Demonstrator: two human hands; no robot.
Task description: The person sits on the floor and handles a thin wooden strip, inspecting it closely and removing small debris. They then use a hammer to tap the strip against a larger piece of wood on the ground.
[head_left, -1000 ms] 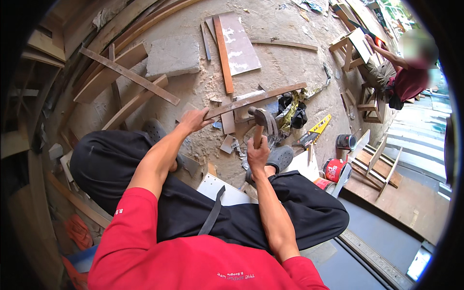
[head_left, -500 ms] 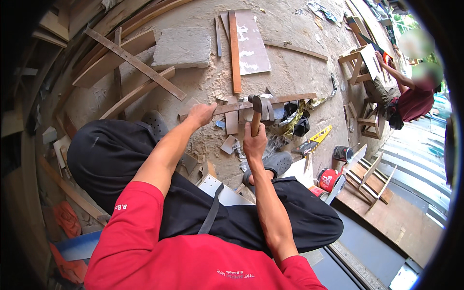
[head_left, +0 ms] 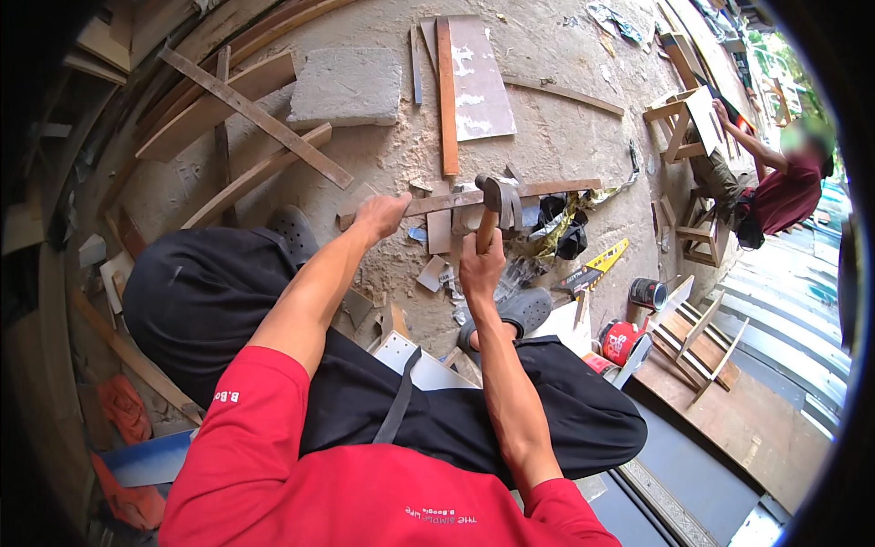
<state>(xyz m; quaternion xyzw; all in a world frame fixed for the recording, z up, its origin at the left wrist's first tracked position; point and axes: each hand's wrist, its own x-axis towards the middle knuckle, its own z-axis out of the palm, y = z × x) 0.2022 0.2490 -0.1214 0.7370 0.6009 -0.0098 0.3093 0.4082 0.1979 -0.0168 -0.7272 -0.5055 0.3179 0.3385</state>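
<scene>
My left hand (head_left: 381, 215) is closed round the left end of a long, narrow wooden strip (head_left: 556, 187) that lies crosswise in front of me. In my right hand (head_left: 482, 266) is the wooden handle of a claw hammer (head_left: 499, 199). Its dark metal head overlaps the strip in view; whether they touch I cannot tell. Below the strip lie small wood offcuts (head_left: 438, 232) and scraps. Crumpled black and yellow plastic (head_left: 567, 233) sits just beyond the hammer.
A yellow-and-black handsaw (head_left: 597, 267) rests right of my foot, near paint cans (head_left: 648, 293). Boards (head_left: 478, 87), a pale slab (head_left: 347, 87) and crossed planks (head_left: 255, 114) lie ahead. At the far right a person (head_left: 788, 187) works at a small wooden stand (head_left: 684, 128).
The hammer has shifted very slightly to the right, its head turned a little. My left hand stays at the same end of the strip.
</scene>
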